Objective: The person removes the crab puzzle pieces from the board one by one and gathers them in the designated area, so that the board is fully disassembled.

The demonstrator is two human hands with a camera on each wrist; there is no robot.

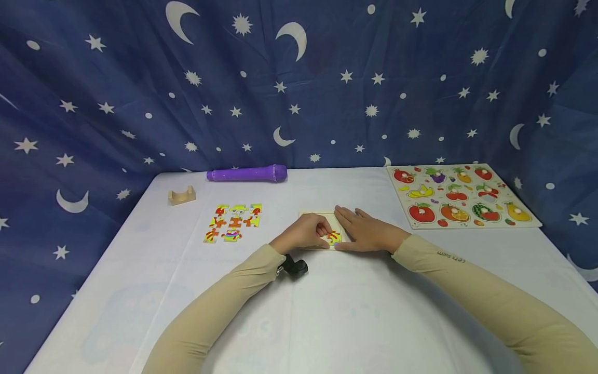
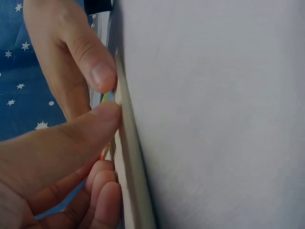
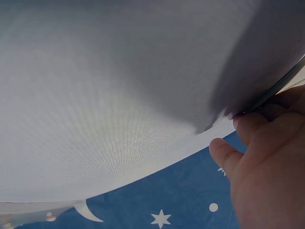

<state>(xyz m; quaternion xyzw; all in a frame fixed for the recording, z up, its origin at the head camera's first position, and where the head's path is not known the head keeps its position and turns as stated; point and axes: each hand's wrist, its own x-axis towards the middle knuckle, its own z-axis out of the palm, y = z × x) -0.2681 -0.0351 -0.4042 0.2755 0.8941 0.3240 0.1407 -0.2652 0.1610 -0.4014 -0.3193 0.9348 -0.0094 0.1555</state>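
Observation:
A shallow pale wooden puzzle tray lies on the table's middle, with a colourful jigsaw piece at its lower right corner. My left hand reaches over the tray from the left, its fingers curled and pinching that piece. In the left wrist view, the left thumb touches the inside of the tray's near edge. My right hand rests along the tray's right edge, fingers fairly straight, thumb near the lower corner. The right wrist view shows the right hand only partly, beside the edge.
Several loose jigsaw pieces lie in rows left of the tray. Farther back are a small wooden cradle-shaped block and a purple toy microphone. A fruit peg puzzle board lies at the back right, before a starry curtain.

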